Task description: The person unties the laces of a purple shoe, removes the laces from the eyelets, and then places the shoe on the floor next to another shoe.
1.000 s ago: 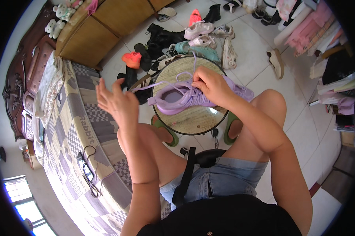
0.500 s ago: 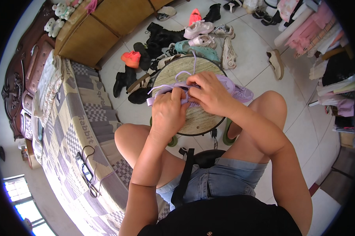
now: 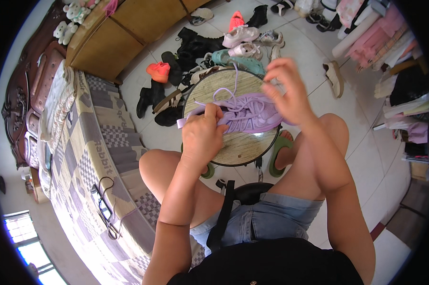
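A lavender lace-up sneaker [image 3: 257,114] lies across a round wood-topped stool [image 3: 238,151] between my knees, its toe to the right. My left hand [image 3: 202,133] is closed on the shoe's collar near the heel, with the fingertips partly hidden inside. Above the toe my right hand [image 3: 290,92] is raised, fingers apart, holding nothing and slightly blurred. The shoe's laces [image 3: 245,105] criss-cross over the tongue, and one loose end [image 3: 236,78] trails over the stool's far edge.
Beyond the stool, shoes are heaped on the tiled floor, among them black boots [image 3: 195,43], a teal clog [image 3: 245,64] and an orange shoe [image 3: 158,71]. A bed [image 3: 95,137] stands at left, hanging clothes [image 3: 366,42] at right. A beige shoe [image 3: 334,78] lies apart.
My right hand has left the shoe's opening and moved right, rising above the toe with its fingers spread. The laces and tongue are uncovered now. My left hand keeps its hold.
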`<state>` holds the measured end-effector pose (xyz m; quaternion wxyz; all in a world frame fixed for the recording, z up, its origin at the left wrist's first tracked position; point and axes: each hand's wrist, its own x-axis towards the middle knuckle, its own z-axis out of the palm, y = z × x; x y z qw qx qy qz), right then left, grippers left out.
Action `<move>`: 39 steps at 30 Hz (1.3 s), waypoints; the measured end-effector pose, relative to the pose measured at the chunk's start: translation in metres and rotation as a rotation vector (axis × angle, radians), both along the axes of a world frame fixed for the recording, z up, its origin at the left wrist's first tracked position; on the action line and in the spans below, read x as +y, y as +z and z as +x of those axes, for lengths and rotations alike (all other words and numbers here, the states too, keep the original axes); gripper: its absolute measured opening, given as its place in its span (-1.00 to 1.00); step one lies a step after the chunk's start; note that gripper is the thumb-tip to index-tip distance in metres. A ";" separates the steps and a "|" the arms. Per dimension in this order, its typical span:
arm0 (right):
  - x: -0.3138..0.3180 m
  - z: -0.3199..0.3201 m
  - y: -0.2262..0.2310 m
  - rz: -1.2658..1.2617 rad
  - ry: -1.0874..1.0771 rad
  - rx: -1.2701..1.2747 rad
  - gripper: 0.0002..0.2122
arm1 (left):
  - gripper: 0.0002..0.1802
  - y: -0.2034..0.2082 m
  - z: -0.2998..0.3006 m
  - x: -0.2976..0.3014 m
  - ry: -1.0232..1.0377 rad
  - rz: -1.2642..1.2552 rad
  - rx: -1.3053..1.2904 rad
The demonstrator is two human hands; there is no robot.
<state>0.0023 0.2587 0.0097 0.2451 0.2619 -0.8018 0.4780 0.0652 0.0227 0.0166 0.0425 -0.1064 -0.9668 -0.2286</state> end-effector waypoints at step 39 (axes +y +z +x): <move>-0.018 0.021 0.023 -0.043 1.032 -0.479 -0.84 | -0.69 -0.005 -0.004 0.012 0.068 -0.054 0.073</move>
